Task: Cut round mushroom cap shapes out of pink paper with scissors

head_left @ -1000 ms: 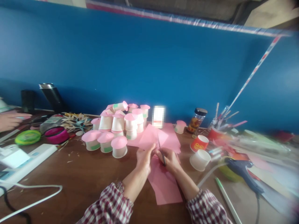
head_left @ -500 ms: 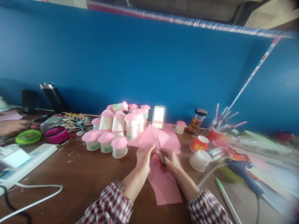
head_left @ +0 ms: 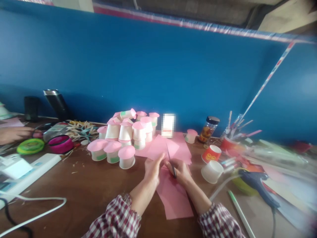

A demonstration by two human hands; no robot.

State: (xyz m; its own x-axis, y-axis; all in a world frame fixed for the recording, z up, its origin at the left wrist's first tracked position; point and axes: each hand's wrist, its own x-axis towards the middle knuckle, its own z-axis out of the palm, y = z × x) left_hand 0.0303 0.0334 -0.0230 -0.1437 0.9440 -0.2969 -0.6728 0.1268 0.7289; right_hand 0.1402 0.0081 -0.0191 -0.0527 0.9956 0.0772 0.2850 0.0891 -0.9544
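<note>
My right hand (head_left: 180, 171) is closed around a pair of scissors (head_left: 174, 172), whose blades point away from me over pink paper. Beside it, my left hand (head_left: 153, 170) pinches a piece of pink paper (head_left: 158, 145) between thumb and fingers. Its fingertips are partly hidden. Beneath both hands lies another pink sheet (head_left: 174, 201), its near end showing on the brown table (head_left: 99, 198). More pink sheets (head_left: 184, 152) are stacked just beyond. To the left stand several white paper cups with pink cone tops (head_left: 126, 157).
On the right are a red cup (head_left: 211, 153), a white cup (head_left: 212, 172), a glue gun (head_left: 260, 183), a green-white stick (head_left: 240, 211) and a lidded jar (head_left: 209, 129). At left, another person's hand (head_left: 16, 135) is near a green lid (head_left: 30, 146); a power strip (head_left: 47, 165) lies closer.
The whole view has shifted down very slightly. Both hands, the scissors and the pink paper keep nearly the same places.
</note>
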